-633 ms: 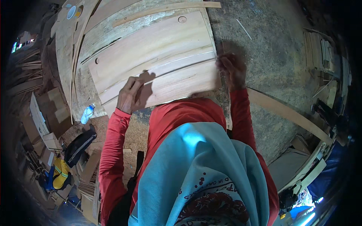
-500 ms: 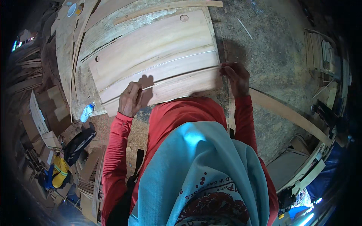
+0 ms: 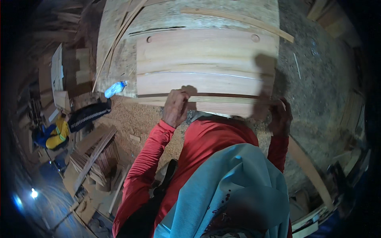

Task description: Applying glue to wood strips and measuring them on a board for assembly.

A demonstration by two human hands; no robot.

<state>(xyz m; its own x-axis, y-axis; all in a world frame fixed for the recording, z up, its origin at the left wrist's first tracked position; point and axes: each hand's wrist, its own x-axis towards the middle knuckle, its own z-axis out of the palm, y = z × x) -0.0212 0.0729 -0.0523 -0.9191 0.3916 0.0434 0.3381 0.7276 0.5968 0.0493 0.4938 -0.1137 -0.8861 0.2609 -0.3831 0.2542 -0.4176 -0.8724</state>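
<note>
A pale wooden panel (image 3: pixel 202 51) with a round mark in each far corner lies before me on a larger sheet of plywood (image 3: pixel 119 59). Along its near side runs a thin wood strip (image 3: pixel 222 100), with a dark shadow line beside it on the panel. My left hand (image 3: pixel 176 108) pinches the strip left of its middle, fingers curled. At its right end, in dimmer light, my right hand (image 3: pixel 281 116) has its fingers closed on the strip; the fingertips are partly lost in shadow.
A plastic bottle (image 3: pixel 115 89) lies by the plywood's near left corner. Long wood slats (image 3: pixel 238 19) rest across the far part of the sheet. Stacked wood offcuts (image 3: pixel 95 158) fill the lower left, and a long curved board (image 3: pixel 311 174) lies at the right.
My view has turned, so the panel now looks nearly level and farther right. Both hands stay on the strip, which is nearer the panel's front edge.
</note>
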